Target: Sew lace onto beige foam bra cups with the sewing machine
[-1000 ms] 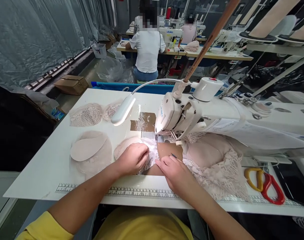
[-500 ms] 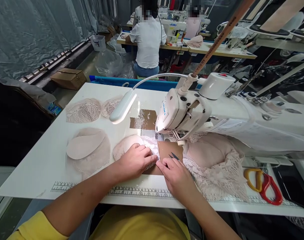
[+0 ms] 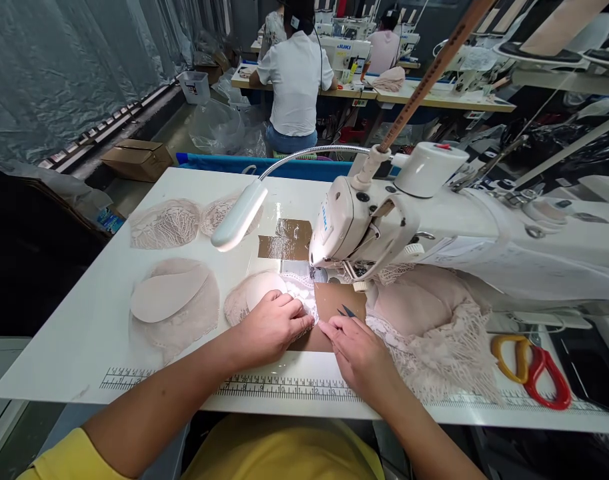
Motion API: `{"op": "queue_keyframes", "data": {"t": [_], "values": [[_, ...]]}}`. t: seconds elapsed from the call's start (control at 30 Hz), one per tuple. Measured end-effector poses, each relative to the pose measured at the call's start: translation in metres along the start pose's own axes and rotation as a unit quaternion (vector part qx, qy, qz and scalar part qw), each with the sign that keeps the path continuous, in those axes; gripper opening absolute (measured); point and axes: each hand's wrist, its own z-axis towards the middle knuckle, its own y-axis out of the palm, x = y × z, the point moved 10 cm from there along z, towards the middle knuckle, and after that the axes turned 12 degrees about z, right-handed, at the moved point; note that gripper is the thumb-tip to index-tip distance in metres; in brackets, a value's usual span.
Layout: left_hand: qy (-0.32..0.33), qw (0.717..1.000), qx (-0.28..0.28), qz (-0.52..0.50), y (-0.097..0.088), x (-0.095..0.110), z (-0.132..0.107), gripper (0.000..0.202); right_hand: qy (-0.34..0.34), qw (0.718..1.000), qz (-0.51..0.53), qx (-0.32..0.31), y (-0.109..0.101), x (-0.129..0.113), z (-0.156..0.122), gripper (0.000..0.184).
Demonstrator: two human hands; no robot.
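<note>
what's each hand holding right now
Left hand: open, fingertips pressing down the lace piece.
Right hand: lying flat beside it, snips poking out past the fingers; grip cannot be told.

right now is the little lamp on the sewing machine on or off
Likely on: a bright glare sits on the table right below the lamp; its face is hidden.

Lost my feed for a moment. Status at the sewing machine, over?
Left hand down on lace piece, grip unclear. Right hand beside it, snips tucked in. Machine head just beyond, path unblocked.
</note>
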Motion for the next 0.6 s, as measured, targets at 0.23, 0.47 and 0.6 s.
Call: {"op": "queue_keyframes", "data": {"t": [0.23, 0.47, 0.6], "values": [[-0.010, 0.999, 0.034, -0.040, -0.009, -0.003, -0.001, 0.024, 0.035, 0.997, -0.043, -0.048, 0.011, 0.008, 0.009, 0.053], [-0.044, 0.997, 0.055, 0.026, -0.005, -0.016, 0.008, 0.033, 0.043, 0.995, -0.073, -0.061, 0.011, 0.008, 0.014, 0.042], [-0.037, 0.996, 0.047, 0.068, 0.002, -0.015, 0.012, 0.033, 0.041, 0.995, -0.076, -0.045, 0.008, 0.007, 0.013, 0.039]]}}
